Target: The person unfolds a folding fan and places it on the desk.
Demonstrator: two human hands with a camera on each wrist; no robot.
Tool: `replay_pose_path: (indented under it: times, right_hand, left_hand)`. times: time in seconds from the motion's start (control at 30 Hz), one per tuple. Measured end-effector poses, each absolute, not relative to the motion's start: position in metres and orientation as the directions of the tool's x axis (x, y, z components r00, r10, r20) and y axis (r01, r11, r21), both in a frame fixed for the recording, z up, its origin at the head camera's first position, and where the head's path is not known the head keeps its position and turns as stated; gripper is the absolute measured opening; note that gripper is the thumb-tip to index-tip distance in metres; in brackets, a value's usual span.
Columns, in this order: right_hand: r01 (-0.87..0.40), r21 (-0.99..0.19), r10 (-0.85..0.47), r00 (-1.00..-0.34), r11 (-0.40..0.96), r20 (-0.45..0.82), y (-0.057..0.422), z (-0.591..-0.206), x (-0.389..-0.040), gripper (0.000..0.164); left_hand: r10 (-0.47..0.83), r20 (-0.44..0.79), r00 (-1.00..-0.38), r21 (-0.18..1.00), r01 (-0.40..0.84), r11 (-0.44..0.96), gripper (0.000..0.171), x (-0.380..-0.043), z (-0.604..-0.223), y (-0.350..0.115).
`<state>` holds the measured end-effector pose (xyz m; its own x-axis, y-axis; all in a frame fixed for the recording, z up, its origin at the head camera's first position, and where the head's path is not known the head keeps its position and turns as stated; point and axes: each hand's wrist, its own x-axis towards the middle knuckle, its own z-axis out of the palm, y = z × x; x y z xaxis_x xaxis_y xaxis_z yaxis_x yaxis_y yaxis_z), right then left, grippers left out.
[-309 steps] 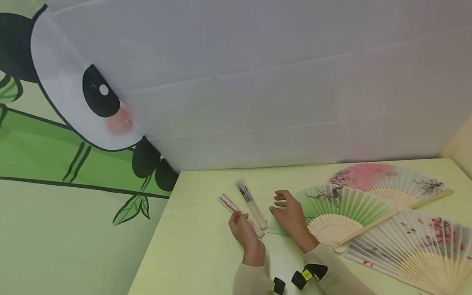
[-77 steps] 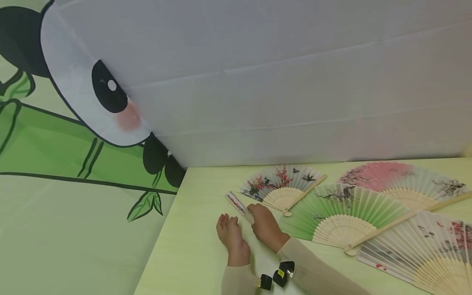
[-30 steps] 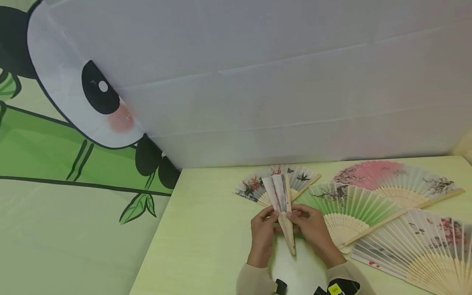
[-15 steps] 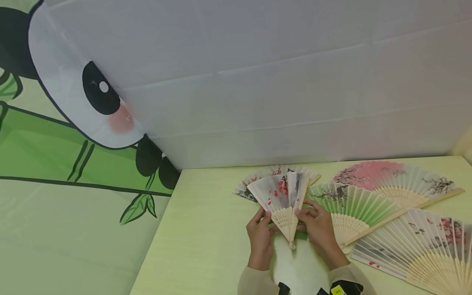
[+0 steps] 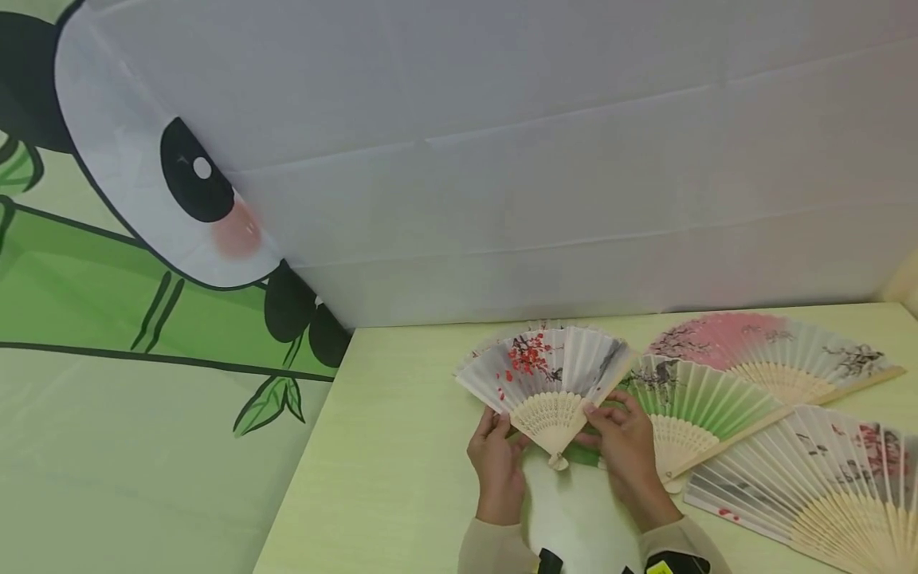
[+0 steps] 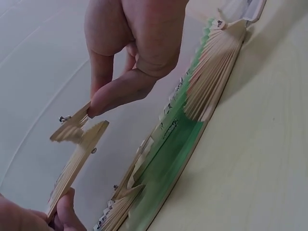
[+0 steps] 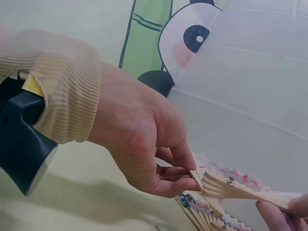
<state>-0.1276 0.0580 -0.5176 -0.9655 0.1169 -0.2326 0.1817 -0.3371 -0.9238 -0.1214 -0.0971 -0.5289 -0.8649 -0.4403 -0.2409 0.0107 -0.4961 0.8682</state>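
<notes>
Both hands hold a half-spread folding fan, white and grey with red blossoms and pale pierced ribs, above the table. My left hand pinches its left edge, my right hand its right edge, and the pivot points toward me. In the left wrist view the right hand grips a rib edge from above, with left fingertips at the lower left. The right wrist view shows the left hand across from the right fingertips. The held fan partly hides a flowered fan behind it.
A green fan lies spread beside the right hand. Farther right are a pink-and-white fan and a white-grey fan. A white cloth wall rises behind the pale yellow table, with a panda print at the left.
Earlier, the red-blossom fan lay folded on the table and another was spread behind it. Lifted into both hands, it has widened from nearly folded to broad as the hands moved apart.
</notes>
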Motion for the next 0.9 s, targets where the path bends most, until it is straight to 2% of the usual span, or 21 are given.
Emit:
replay_pose_path:
  times: [0.4,0.9]
  right_hand:
    - [0.121,-0.901,0.169,-0.963,-0.418,-0.208,0.053,-0.513,-0.124,0.025]
    - [0.087,-0.865,0.192,-0.959,-0.494,-0.206,0.039,-0.521,-0.123,0.021]
  left_hand:
    - [-0.522,-0.235,-0.820,0.844,0.094,-0.528,0.046,-0.121,-0.526,-0.100]
    - [-0.563,-0.295,-0.772,0.820,0.098,-0.564,0.039,-0.120,-0.532,-0.110]
